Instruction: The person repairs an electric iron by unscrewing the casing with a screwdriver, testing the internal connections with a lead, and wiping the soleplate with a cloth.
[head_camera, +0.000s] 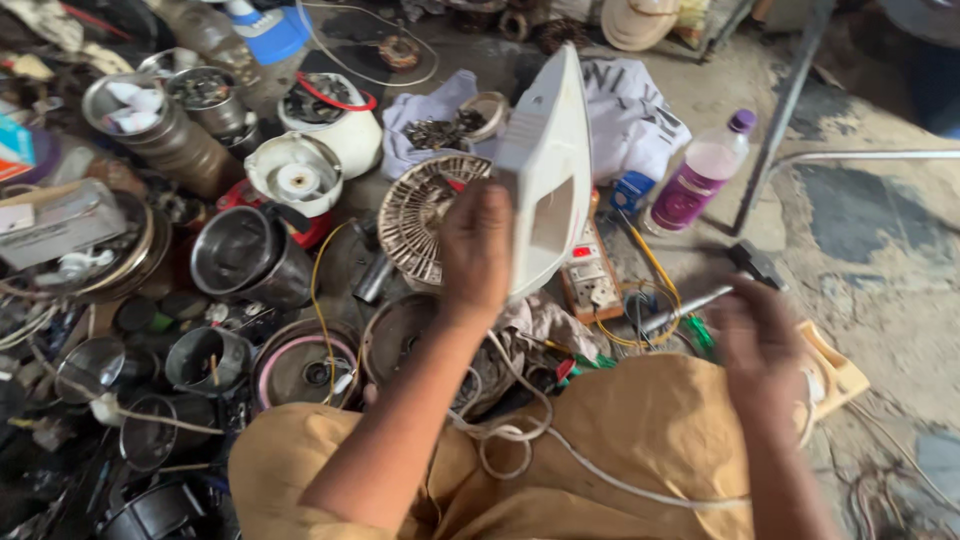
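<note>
My left hand (475, 250) grips a white clothes iron (548, 160) by its rear end and holds it up on edge above the cluttered floor. The iron's white cord (520, 432) loops down across my lap in tan cloth and runs off toward my right side. My right hand (758, 345) is blurred, low at the right. It sits just below a hammer (752, 265) with a dark head and a shiny metal handle. The blur hides whether its fingers hold the handle or the cord.
Metal pots and jars (245, 250) crowd the left. A round slotted fan grille (420, 215) and a socket board (590, 275) lie behind the iron. A plastic bottle of pink liquid (700, 175), white cloth (630, 110) and a metal table leg (785, 110) stand at the right.
</note>
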